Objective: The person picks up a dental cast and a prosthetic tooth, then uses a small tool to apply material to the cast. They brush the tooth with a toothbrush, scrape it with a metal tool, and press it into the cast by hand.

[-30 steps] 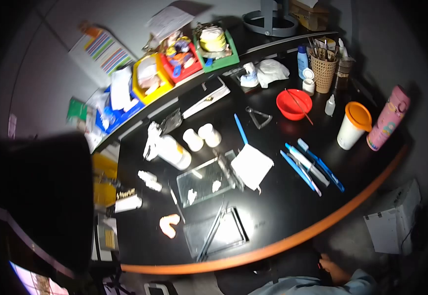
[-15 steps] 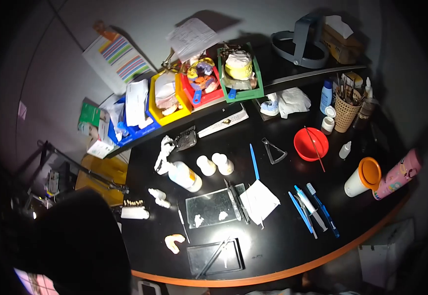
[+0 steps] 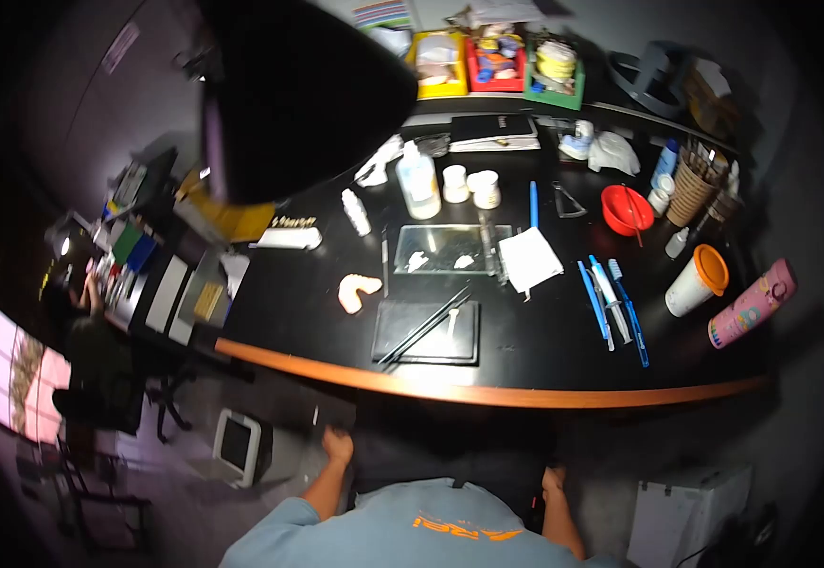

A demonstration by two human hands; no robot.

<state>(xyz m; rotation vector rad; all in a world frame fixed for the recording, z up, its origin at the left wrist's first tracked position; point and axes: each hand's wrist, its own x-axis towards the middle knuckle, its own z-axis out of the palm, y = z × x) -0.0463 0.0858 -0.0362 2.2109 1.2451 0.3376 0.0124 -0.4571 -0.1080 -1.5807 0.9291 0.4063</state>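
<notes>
1. Below the orange desk edge [image 3: 487, 393], the left hand [image 3: 338, 445] is closed loosely; whether the right hand [image 3: 552, 481] is open or closed cannot be told.
2. On the black desk [image 3: 544, 331], a dark tray [image 3: 428, 331] lies nearest them.
3. Dim room; a chair [image 3: 99, 398] stands at left.

We are keeping both hands low in front of our body, beneath the bench edge. Our left hand [image 3: 338, 443] is reaching down from a bare forearm, its fingers curled, though we cannot tell on what. Our right hand [image 3: 553, 478] is hanging lower, mostly hidden; its fingers are not showing clearly.
</notes>
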